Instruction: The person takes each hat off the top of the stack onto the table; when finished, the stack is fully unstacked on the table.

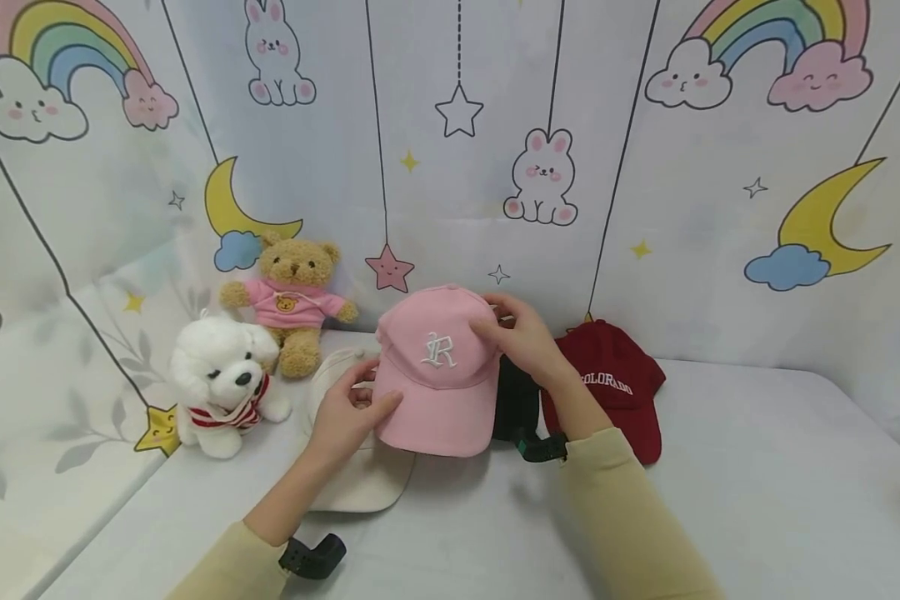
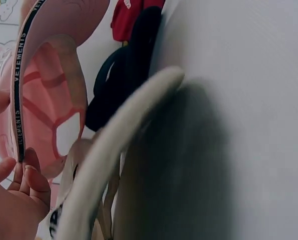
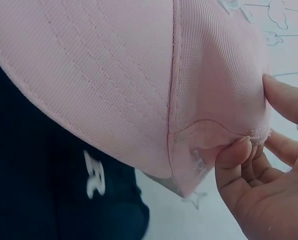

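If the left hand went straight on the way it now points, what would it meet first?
Probably the pink cap, which the left hand pinches at its edge; depth beyond is unclear.

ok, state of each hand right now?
Left hand: closed, holding the pink cap by its edge.
Right hand: closed, holding the same cap's opposite side.

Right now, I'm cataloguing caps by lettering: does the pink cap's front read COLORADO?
No, the pink cap shows a white letter R on its front.
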`<state>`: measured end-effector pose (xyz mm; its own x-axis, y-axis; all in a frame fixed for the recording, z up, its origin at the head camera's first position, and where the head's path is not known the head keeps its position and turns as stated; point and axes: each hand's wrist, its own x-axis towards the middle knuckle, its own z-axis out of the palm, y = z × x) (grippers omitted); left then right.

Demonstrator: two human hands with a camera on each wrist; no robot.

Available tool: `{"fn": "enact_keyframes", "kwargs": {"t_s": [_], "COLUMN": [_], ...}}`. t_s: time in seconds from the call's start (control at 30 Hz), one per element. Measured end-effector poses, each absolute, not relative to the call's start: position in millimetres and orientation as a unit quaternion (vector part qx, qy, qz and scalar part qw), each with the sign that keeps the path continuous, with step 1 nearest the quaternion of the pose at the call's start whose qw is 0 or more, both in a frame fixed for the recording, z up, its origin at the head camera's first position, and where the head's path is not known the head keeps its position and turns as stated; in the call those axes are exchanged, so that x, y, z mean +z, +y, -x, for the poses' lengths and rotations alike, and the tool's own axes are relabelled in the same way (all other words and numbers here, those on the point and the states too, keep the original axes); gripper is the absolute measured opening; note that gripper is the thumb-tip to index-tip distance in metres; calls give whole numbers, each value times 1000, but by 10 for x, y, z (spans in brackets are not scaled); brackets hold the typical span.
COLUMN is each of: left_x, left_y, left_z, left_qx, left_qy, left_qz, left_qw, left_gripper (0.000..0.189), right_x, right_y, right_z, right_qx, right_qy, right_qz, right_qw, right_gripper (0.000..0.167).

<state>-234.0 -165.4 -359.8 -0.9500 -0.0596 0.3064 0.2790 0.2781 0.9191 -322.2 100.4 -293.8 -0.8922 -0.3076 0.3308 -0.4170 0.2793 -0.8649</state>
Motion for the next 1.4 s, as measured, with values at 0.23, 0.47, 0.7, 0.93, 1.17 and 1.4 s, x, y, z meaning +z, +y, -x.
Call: {"fn": "enact_keyframes", "kwargs": {"t_s": [0.23, 0.47, 0.7, 0.93, 1.17, 1.4], "left_x": [-3609, -3630, -3602, -3602, -3604, -3630], "left_y": [-1383, -1116, -812, -513, -204, 177], "left_z": [2469, 2581, 2667, 2760, 2840, 2895], "left_qx": [-610, -622, -633, -648, -643, -657], "left_qy": [-775, -764, -750, -735, -732, -719], "left_qz": [91, 107, 142, 163, 180, 196], "left_qw": [140, 136, 129, 119, 135, 111], "left_gripper": [62, 61, 59, 62, 61, 62], "right_x": [-2865, -2796, -2731, -2667, -2613, -2583], "right_y": [1299, 1585, 1891, 2189, 2475, 2849], "right_z": [3204, 3176, 3181, 3145, 3103, 3036], "right_qx": [549, 529, 507, 482, 464, 455], "right_qy": [-811, -827, -840, -852, -863, -872], "right_qz": [-199, -182, -179, -181, -165, -141], "right_qw": [44, 54, 77, 100, 110, 115], "right_gripper": [53, 56, 56, 56, 58, 62]}}
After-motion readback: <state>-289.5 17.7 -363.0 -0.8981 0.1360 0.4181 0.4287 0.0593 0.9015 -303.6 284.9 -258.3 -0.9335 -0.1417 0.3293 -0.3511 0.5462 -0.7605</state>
